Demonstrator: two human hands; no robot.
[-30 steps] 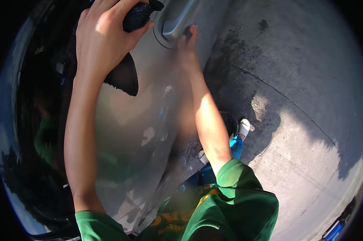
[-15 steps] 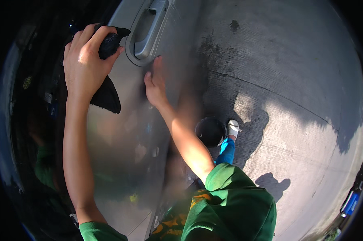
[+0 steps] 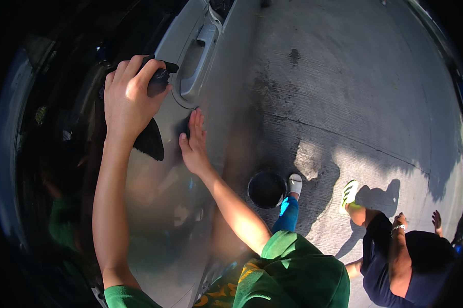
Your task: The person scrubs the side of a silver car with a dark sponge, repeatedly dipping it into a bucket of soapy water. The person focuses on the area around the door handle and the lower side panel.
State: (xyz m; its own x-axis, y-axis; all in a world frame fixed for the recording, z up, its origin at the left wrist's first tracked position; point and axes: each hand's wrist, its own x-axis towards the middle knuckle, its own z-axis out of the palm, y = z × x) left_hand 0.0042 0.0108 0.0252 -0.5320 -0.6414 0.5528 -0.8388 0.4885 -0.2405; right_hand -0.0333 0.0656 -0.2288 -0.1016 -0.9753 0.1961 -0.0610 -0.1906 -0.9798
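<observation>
Bunched black cloth (image 3: 150,141) in left hand (image 3: 131,100)

Fingers closed round it, flap beside the wrist. Right hand (image 3: 193,146) open, fingers extended, at silver metal car door (image 3: 157,197), just below its silver handle (image 3: 191,86); contact unclear. Round black bucket (image 3: 266,190) lower right of both hands.

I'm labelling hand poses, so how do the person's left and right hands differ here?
The left hand is curled around a bunched black cloth; the right hand has its fingers extended, with nothing visibly held. The left hand is beside the dark window, while the right hand is at the silver door near its handle. Both hands are bare.
</observation>
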